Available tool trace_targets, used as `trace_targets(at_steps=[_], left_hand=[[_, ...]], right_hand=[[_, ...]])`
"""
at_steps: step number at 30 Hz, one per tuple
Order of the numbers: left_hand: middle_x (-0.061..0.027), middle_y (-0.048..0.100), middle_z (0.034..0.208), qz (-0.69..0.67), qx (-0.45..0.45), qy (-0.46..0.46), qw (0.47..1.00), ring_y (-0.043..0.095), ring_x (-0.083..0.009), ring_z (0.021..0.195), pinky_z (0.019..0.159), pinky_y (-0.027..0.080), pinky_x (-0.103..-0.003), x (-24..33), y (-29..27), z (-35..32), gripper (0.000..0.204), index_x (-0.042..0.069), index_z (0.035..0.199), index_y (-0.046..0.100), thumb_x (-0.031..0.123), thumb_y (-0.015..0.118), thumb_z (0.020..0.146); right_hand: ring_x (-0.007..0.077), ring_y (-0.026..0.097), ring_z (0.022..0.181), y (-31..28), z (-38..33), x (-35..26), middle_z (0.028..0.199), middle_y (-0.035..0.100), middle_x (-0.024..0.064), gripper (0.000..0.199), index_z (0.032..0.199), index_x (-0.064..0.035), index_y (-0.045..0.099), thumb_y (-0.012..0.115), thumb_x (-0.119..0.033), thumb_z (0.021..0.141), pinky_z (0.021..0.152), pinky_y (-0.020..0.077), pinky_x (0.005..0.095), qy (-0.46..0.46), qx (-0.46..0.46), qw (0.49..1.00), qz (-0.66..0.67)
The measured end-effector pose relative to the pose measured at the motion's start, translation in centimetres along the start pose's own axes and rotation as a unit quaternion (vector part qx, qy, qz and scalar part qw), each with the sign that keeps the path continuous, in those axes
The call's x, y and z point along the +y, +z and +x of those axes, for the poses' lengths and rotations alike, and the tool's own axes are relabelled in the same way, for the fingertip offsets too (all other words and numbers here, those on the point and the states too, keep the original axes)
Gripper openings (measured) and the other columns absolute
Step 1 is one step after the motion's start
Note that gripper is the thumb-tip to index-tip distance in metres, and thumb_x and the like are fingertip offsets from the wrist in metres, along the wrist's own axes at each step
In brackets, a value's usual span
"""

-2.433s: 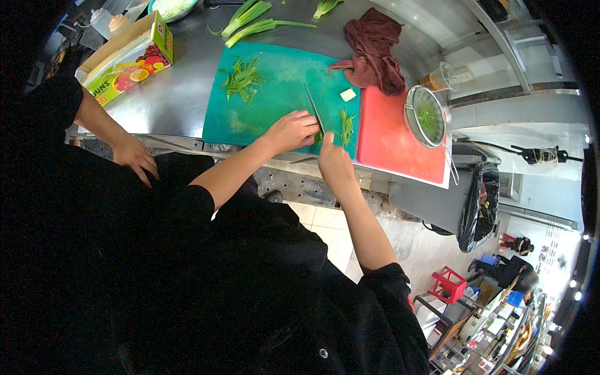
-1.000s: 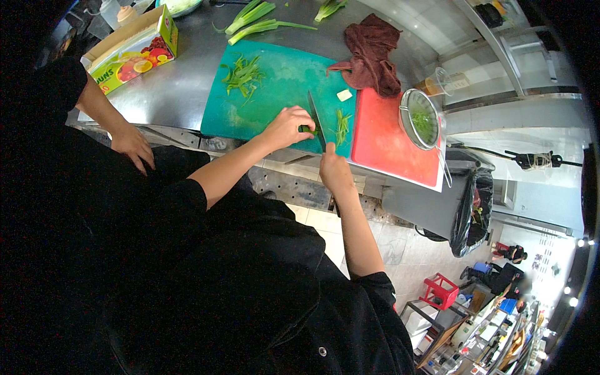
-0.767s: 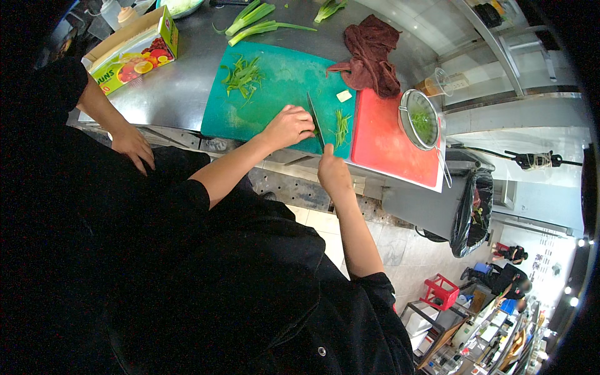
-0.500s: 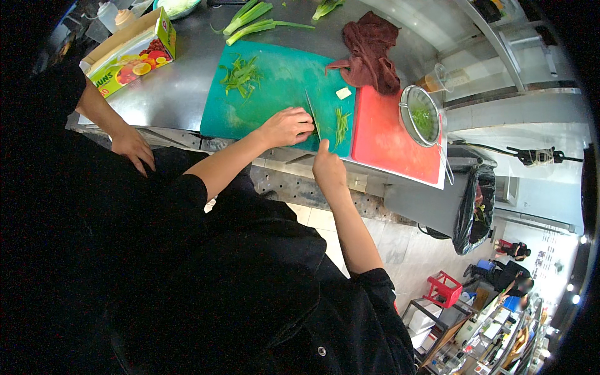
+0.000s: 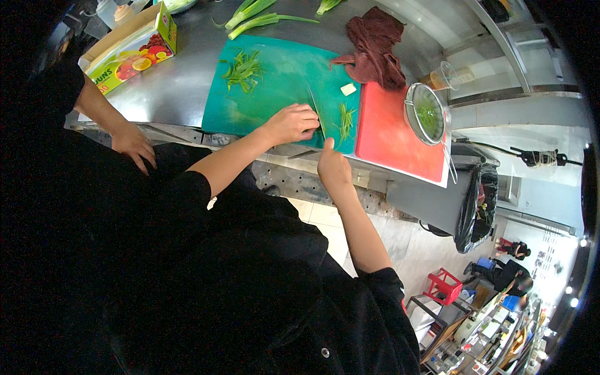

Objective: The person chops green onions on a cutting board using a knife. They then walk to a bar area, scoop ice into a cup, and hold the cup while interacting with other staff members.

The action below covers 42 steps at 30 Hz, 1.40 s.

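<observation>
Left hand (image 5: 292, 124) on the near part of the green cutting board (image 5: 275, 69), fingers curled and bunched just beside the knife (image 5: 317, 114); whatever lies beneath the fingers is hidden, so cannot tell whether it grips anything. Right hand (image 5: 335, 167) closed around the knife handle at the board's near edge, thumb laid forward toward the blade. Blade points away from the person, over the board, seen nearly edge-on; contact with the board cannot be judged. To the right of the blade, on the same board: a small heap of thin green strips (image 5: 345, 120), with a pale block (image 5: 348, 89) just beyond it. At the far left of the board: a looser pile of shredded green leaves (image 5: 244, 70). Red cutting board (image 5: 400, 140) adjoins on the right; a wire strainer (image 5: 427, 112) containing greens sits at its right side. Brown cloth (image 5: 375, 47), crumpled, lies behind the boards on the metal surface (image 5: 194, 59). Green stalks (image 5: 265, 24) lie beyond the green board; an open carton (image 5: 134, 56) with a fruit print stands to its left. A co-worker's hand (image 5: 134, 147) hangs at left, apart from the boards.
</observation>
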<state>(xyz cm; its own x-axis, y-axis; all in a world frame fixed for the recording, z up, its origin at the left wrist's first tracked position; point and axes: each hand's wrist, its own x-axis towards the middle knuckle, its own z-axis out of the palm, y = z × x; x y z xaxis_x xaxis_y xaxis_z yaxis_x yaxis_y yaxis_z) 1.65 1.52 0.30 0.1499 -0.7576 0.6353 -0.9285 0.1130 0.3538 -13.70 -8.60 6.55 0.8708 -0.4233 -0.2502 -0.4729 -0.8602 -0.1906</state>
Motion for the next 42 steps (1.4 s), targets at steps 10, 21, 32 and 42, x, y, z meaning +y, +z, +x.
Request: trace_targets(at_steps=[10,21,32,42], left_hand=[[-0.0003,0.065,0.098,0.008,0.007,0.003,1.0,0.061,-0.022,0.094,0.078,0.052,-0.036,-0.2,0.3,-0.2,0.019,0.01,0.089,0.068,0.013,0.073,0.071],[-0.001,0.066,0.097,0.0,-0.019,-0.013,1.0,0.061,-0.0225,0.097,0.079,0.052,-0.036,-0.1,0.2,-0.3,0.022,0.009,0.091,0.068,0.012,0.075,0.071],[-0.0016,0.066,0.099,0.005,-0.03,-0.013,0.999,0.061,-0.0227,0.096,0.081,0.052,-0.037,0.0,0.1,-0.2,0.02,0.009,0.089,0.067,0.014,0.076,0.071],[-0.0048,0.066,0.099,0.001,0.022,-0.032,0.999,0.064,-0.0257,0.094,0.084,0.054,-0.037,-0.1,0.6,-0.4,0.023,0.007,0.092,0.068,0.014,0.076,0.071]], right_hand=[[0.0466,0.069,0.072,0.3,-0.1,0.2,0.076,0.067,0.0308,0.014,0.106,0.0008,0.042,0.045,-0.007,0.094,0.061,0.057,0.0532,-0.007,0.008,1.0,-0.003],[0.0453,0.07,0.073,-0.6,0.3,-0.3,0.075,0.067,0.0301,0.014,0.105,0.0012,0.041,0.046,-0.004,0.093,0.061,0.057,0.0529,-0.015,-0.007,1.0,-0.021],[0.0507,0.067,0.078,-0.8,0.1,0.0,0.081,0.064,0.0366,0.017,0.107,0.0037,0.04,0.044,0.0,0.091,0.067,0.0548,0.0564,0.022,-0.056,0.998,0.011],[0.0494,0.068,0.076,1.2,-2.2,2.3,0.08,0.066,0.0345,0.02,0.112,0.0025,0.041,0.043,-0.006,0.094,0.065,0.0559,0.0564,-0.003,-0.048,0.999,-0.001]])
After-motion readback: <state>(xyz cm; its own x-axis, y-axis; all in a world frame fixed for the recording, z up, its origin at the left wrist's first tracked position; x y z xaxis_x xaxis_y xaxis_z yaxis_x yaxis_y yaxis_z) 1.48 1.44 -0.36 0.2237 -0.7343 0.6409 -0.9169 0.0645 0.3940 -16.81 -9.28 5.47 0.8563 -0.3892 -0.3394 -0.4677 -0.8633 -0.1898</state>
